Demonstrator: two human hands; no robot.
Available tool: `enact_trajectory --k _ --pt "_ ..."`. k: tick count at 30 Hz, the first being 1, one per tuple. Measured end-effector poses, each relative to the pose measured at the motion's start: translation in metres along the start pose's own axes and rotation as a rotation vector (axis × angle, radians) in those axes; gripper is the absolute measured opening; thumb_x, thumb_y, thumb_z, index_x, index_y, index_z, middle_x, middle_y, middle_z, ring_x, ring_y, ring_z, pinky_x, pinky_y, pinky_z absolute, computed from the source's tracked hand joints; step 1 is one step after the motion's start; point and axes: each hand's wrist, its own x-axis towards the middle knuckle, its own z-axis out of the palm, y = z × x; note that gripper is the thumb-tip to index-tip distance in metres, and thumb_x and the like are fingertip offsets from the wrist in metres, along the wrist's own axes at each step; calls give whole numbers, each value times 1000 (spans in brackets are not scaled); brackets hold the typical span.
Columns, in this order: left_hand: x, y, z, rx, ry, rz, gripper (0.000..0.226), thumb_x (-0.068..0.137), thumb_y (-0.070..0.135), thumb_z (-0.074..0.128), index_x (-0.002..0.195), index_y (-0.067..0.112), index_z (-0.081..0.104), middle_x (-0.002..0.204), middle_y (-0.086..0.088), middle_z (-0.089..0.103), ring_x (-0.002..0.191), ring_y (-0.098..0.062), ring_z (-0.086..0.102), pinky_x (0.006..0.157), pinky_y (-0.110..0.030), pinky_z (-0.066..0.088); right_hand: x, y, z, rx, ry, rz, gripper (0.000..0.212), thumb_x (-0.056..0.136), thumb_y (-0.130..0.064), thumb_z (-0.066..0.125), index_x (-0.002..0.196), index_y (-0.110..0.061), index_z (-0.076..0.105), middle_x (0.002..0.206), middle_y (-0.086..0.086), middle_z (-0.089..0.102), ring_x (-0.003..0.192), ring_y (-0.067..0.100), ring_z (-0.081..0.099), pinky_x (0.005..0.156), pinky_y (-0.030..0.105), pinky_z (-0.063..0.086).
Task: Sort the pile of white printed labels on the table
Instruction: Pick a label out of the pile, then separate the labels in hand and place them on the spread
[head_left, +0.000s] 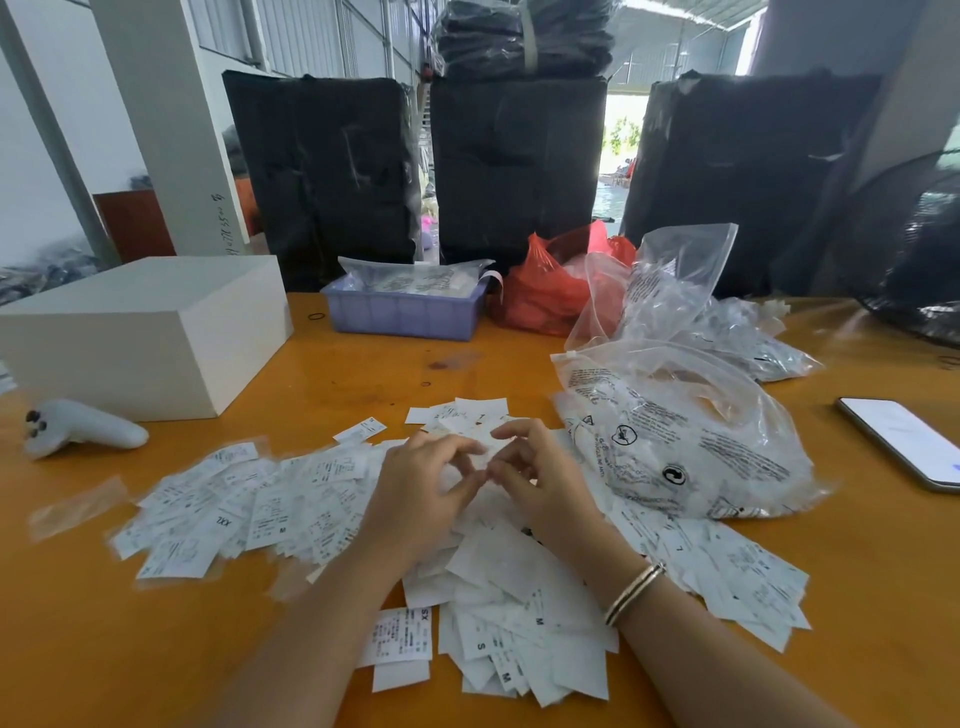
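Orange desk (322, 374): bare strip ahead of your labels (291, 499). Left hand (415, 483) and right hand (540, 483) meet mid-pile, fingers curled, pinching one label; printed bag (691, 441) crowds the right edge.

3 black wrapped bales (519, 171) behind orange table (130, 623), daylight.

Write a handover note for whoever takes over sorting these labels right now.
Left hand: over the middle of the pile, fingers curled; whether it pinches a label is unclear.
Right hand: beside it, fingers curled the same way; also unclear.
White printed labels: spread loose across the orange table, sizes such as XXL, M and S mixed; a smaller heap lies between the forearms.
Printed clear bags lie right of the pile, a purple tray behind.
Done: no clearly separate sorted stacks visible.
Left: nearly the whole pile.
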Motion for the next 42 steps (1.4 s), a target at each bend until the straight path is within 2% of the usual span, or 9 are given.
enact_trajectory --k 5,10,16,20,24,28,34,39,42 --pt "1 -3 0 -85 80 -70 3 84 20 71 83 22 68 79 21 57 84 9 54 71 -2 38 -1 2 -4 -249 121 -3 18 94 -22 53 108 -31 58 92 -13 65 85 -4 55 70 15 39" --pt "1 -8 2 -64 107 -104 9 92 21 61 86 23 67 80 9 63 80 2 57 63 -8 40 -2 12 -1 -783 -148 150 49 91 -42 44 137 -24 44 138 -7 46 127 16 39 105 35 25" --pt "0 -7 3 -79 108 -95 17 96 14 52 96 28 61 86 9 67 75 -3 62 57 -16 48 0 10 -1 -627 -78 131 36 88 -38 56 121 -24 63 120 -7 58 111 13 51 94 27 39" --pt "0 -5 2 -95 129 -108 16 95 9 52 97 20 63 71 18 55 61 8 52 51 -7 38 -3 6 -1 -523 -36 81 20 86 -28 61 103 -22 72 103 -6 66 98 12 58 86 28 47" --pt "0 -8 1 -146 125 -136 12 95 16 53 90 23 61 61 12 50 57 -1 49 50 -13 38 -5 3 -1 -522 -28 9 20 90 -27 57 96 -17 73 96 -5 70 89 14 59 81 30 46" --pt "0 -7 1 -181 130 -117 14 95 24 55 82 28 58 65 9 57 61 -4 52 53 -13 41 -3 -5 -5 -150 130 87 13 93 -22 57 88 -17 68 87 -8 64 77 4 55 68 11 40" --pt "0 -4 1 -253 68 -145 22 98 24 49 83 38 59 67 17 61 61 2 55 51 -11 41 -5 -12 -13 623 227 317 16 90 -2 57 85 -17 64 68 -9 65 61 5 56 58 17 48" --pt "0 -3 -1 -346 20 -161 27 99 17 48 89 37 62 69 7 62 61 -9 56 58 -23 45 -2 -8 -16 831 225 329 28 85 11 52 92 -14 63 71 -4 66 66 7 59 66 22 45" --pt "0 -2 -1 -354 -9 -147 19 99 22 48 91 34 61 55 11 50 45 -6 39 45 -17 31 0 -6 -19 911 212 299 40 83 14 49 64 -15 69 77 -1 67 78 13 61 73 23 47"
